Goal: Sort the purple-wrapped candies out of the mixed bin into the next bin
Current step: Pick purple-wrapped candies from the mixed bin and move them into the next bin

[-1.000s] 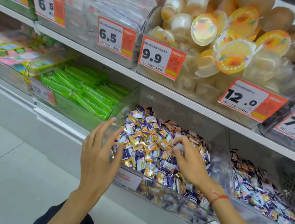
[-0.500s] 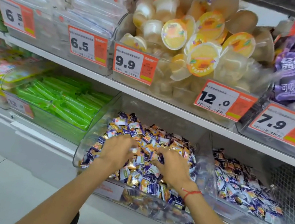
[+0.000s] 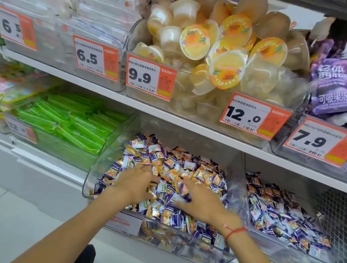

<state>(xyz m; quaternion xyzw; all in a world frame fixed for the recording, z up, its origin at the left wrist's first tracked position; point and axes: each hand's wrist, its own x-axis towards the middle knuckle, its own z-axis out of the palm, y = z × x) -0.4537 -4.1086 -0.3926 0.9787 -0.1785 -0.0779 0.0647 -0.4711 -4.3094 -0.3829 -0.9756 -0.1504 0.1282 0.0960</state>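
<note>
The purple-wrapped candies (image 3: 176,219) lie mixed with gold ones in the mixed bin (image 3: 102,160); the next bin (image 3: 290,224) sits just right. Both hands have moved from above into the pile: left hand (image 3: 135,182) and right hand (image 3: 201,202) rest spread, fingers wide, nothing visibly gripped. Sorting is at the search stage.

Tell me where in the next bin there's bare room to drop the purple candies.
The next bin has bare room at its back, behind its candy pile, and by the mesh on its right. The mixed bin is crowded: candies fill it, with the left hand and right hand on them.
</note>
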